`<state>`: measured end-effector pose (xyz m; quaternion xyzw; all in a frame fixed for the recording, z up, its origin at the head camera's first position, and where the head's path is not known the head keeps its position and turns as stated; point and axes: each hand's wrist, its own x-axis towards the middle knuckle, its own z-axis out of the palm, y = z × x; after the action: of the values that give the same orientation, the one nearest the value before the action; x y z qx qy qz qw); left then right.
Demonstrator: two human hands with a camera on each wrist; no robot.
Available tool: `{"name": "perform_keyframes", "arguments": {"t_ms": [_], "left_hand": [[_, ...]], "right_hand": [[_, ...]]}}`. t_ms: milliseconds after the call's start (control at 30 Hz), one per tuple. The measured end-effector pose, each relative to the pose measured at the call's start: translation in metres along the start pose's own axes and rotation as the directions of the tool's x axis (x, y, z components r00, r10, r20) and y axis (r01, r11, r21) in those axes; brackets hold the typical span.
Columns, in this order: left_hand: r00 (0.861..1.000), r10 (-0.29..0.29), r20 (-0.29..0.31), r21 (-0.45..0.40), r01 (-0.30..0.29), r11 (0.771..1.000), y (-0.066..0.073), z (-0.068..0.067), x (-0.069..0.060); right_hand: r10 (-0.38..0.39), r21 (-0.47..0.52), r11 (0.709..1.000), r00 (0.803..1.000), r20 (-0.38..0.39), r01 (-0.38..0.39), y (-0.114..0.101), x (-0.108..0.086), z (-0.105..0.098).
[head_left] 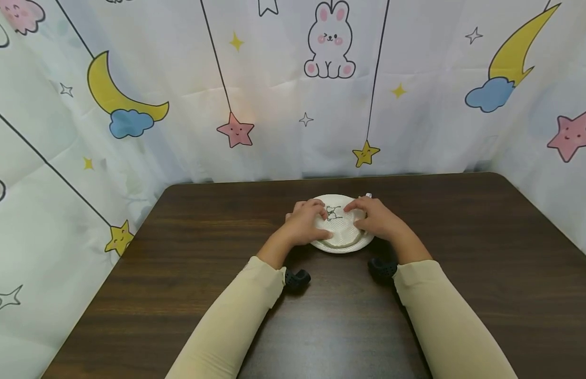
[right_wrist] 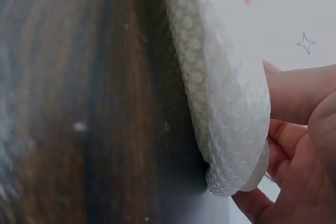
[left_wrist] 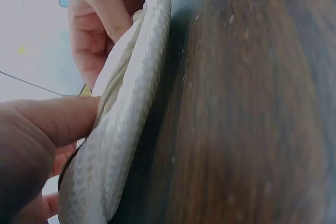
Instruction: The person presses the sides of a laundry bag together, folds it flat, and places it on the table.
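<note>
A round, flat pouch (head_left: 341, 223) of thick white honeycomb mesh lies on the dark wooden table, with a small black line drawing on top. Beige piping runs along its edge in the left wrist view, and a wider white rim shows under the top layer. My left hand (head_left: 306, 223) grips the pouch's left side, thumb (left_wrist: 68, 119) at the near edge and fingers curled over the top. From the right, my right hand (head_left: 375, 217) holds the other side with bent fingers. In the right wrist view its thumb (right_wrist: 299, 93) touches the mesh. Some fingertips are hidden.
The brown table (head_left: 203, 305) has rounded far corners. A white curtain (head_left: 274, 95) printed with moons, stars and a rabbit hangs behind it and along both sides. Black wrist devices (head_left: 296, 281) sit beneath the beige sleeves (head_left: 236, 321). A small white tab (head_left: 368, 195) sticks out behind the right hand.
</note>
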<state>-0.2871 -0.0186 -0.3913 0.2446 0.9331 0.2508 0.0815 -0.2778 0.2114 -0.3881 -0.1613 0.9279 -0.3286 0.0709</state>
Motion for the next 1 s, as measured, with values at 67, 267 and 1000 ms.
{"name": "perform_keyframes", "arguments": {"t_ms": [67, 267, 1000], "left_hand": [[1.000, -0.014, -0.013, 0.024, 0.014, 1.000, 0.003, 0.001, 0.000], [0.998, -0.046, -0.030, 0.056, 0.048, 0.997, 0.010, 0.003, -0.002], [0.998, 0.058, -0.037, -0.062, -0.061, 0.996, -0.005, 0.001, -0.005]], "right_hand": [[0.004, -0.013, 1.000, 1.000, -0.010, -0.004, -0.002, 0.001, 0.000], [-0.008, -0.122, 0.993, 1.000, -0.016, 0.006, -0.006, 0.001, 0.001], [-0.050, -0.162, 0.986, 0.997, -0.051, 0.041, -0.007, -0.004, -0.001]]}}
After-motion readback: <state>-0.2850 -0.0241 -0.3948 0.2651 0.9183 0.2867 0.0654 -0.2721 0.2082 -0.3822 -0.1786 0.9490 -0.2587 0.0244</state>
